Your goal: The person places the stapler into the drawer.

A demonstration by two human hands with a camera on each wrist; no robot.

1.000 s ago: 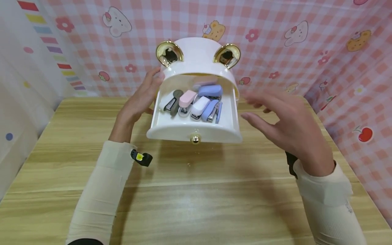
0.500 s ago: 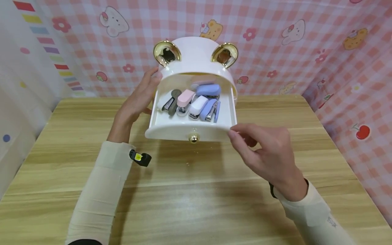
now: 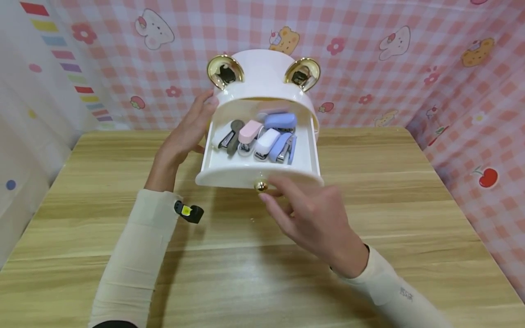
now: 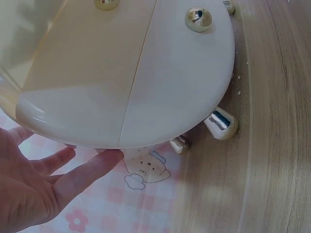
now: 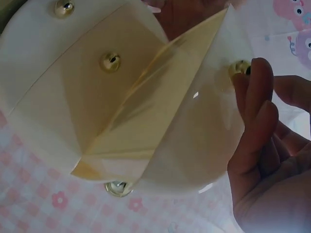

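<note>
Left hand: fingers straight and spread, laid flat against left wall of white storage box; nothing gripped. Same contact visible from left wrist view, fingertips under rounded edge of box body.

Storage box: standing mid-table on wooden tabletop, near far edge, on small gold feet. Gold ear-shaped ornaments on top. Hard, glossy moulded plastic; judged rigid, light, slippery under bare skin, liable to slide on smooth wood unless braced. Flat-palm bracing at side wall preferable to any hold on ornaments, which look glued on and breakable.

Drawer: pulled open toward person, overhanging front of box. Contents: mini staplers in white, pink, lilac and blue, loose in a heap. Judged light but free to rattle and shift under abrupt motion; smooth, slow travel advised.

Gold knob: centred on drawer front; small, round, polished, so a pinch grip is likely to slip. Proper point of hold for drawer.

Right hand: fingers loosely curved, fingertips at knob, touching it; closed pinch not confirmed.
</note>
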